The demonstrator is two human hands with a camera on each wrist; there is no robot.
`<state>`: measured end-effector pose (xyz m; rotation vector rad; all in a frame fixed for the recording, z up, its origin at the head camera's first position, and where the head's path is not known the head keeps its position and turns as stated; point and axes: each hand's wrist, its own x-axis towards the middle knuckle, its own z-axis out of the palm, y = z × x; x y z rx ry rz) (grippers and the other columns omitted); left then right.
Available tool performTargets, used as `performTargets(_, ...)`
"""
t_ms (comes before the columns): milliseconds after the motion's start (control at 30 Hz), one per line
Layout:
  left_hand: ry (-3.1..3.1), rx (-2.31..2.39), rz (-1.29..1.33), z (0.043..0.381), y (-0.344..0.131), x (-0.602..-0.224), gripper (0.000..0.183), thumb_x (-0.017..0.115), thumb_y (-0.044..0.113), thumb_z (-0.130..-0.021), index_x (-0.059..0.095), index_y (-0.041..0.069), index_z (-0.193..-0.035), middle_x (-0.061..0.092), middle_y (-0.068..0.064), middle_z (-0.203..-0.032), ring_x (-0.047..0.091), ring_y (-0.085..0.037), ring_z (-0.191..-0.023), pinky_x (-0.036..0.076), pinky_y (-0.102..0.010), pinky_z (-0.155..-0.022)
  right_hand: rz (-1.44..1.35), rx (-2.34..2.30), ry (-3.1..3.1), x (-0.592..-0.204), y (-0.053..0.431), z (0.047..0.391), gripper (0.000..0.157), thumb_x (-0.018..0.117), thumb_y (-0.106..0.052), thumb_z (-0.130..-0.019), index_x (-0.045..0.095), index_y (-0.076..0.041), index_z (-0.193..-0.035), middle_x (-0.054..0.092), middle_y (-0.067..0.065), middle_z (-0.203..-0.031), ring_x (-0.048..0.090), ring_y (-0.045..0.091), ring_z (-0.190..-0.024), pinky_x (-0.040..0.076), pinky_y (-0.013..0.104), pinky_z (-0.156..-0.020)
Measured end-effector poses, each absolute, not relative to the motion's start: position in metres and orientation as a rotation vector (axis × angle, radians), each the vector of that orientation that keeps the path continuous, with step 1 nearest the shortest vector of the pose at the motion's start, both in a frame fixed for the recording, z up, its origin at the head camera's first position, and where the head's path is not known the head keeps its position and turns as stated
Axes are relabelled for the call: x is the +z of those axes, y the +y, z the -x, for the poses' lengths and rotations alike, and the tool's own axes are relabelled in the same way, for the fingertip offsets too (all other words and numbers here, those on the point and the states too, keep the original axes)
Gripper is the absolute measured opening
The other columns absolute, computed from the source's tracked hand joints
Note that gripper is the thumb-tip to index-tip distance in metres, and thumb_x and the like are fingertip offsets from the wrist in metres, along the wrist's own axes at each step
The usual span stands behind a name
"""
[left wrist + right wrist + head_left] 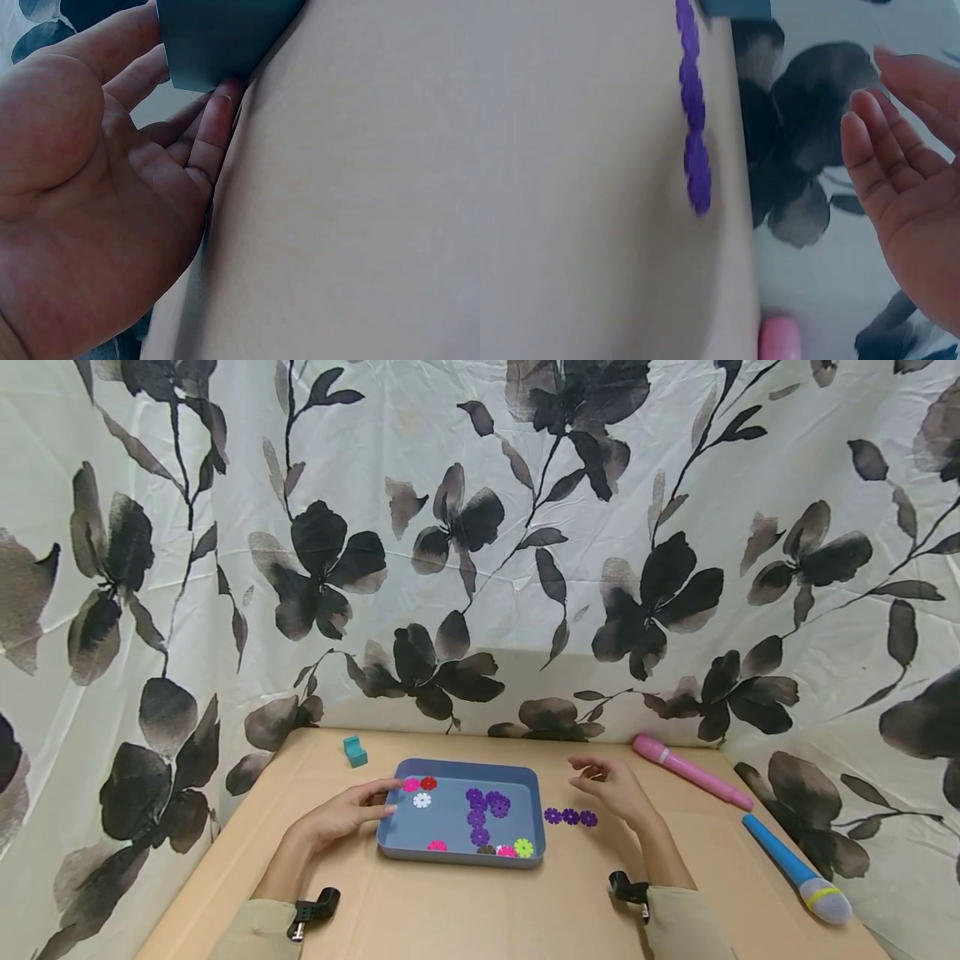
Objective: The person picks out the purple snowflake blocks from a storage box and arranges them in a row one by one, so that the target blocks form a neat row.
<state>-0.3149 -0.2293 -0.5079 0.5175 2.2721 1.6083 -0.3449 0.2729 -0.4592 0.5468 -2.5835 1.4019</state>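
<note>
My left hand (337, 814) holds the left side of a blue-grey tray (457, 768), thumb and fingers at its rim; in the left wrist view, fingertips reach around the tray's lower edge (217, 45). Inside the tray lie several notched flower-shaped discs: linked purple discs (476, 818), a white disc (422, 800), a red disc (428, 783), pink discs (437, 845) and a lime disc (523, 847). My right hand (611, 785) hovers with loosely bent fingers, nothing in it. Just below it, a row of three joined purple discs (571, 817) lies on the table.
A small teal block (356, 752) sits behind the tray at the left. On the right lie a pink microphone (690, 771) and a blue microphone (795, 867) on the tan table (480, 910). Floral cloth (480, 610) hangs behind.
</note>
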Motion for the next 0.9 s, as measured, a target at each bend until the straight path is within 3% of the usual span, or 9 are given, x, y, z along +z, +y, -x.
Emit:
performTargets(233,2.265,1.629,-0.506,0.316,-0.231,-0.51,0.064,0.068,0.032,-0.102,0.045,0.011,-0.158,0.027,-0.018,-0.17,0.019,-0.038,-0.159,0.016,-0.056,-0.13,-0.622,1.478,-2.57,-0.453,0.242,0.345,0.033,0.078,-0.008,-0.092,0.072,-0.008,-0.125,0.074,0.012,-0.12,0.069,0.022,-0.099,0.058,0.022,-0.086)
performTargets(600,2.266,1.624,-0.537,0.314,-0.23,-0.508,0.063,0.066,0.03,-0.104,0.043,0.009,-0.158,0.026,-0.022,-0.17,0.022,-0.043,-0.158,0.019,-0.059,-0.128,-0.851,1.351,-2.634,-0.461,0.19,0.348,0.033,0.077,0.0,-0.092,0.074,-0.009,-0.123,0.073,0.019,-0.121,0.071,0.027,-0.102,0.058,0.028,-0.088)
performTargets(733,2.275,1.605,-0.521,0.315,-0.229,-0.509,0.064,0.066,0.032,-0.103,0.043,0.011,-0.159,0.026,-0.02,-0.171,0.02,-0.041,-0.158,0.019,-0.057,-0.128,-0.862,1.346,-2.652,-0.462,0.178,0.348,0.031,0.077,-0.004,-0.092,0.073,-0.008,-0.123,0.073,0.02,-0.122,0.071,0.029,-0.103,0.058,0.03,-0.088)
performTargets(900,2.262,1.623,-0.534,0.315,-0.229,-0.508,0.064,0.066,0.032,-0.103,0.043,0.009,-0.158,0.027,-0.021,-0.17,0.021,-0.043,-0.158,0.019,-0.058,-0.128,-0.855,1.35,-2.672,-0.462,0.169,0.346,0.03,0.078,-0.008,-0.093,0.074,-0.01,-0.122,0.074,0.017,-0.121,0.071,0.026,-0.103,0.059,0.041,-0.092)
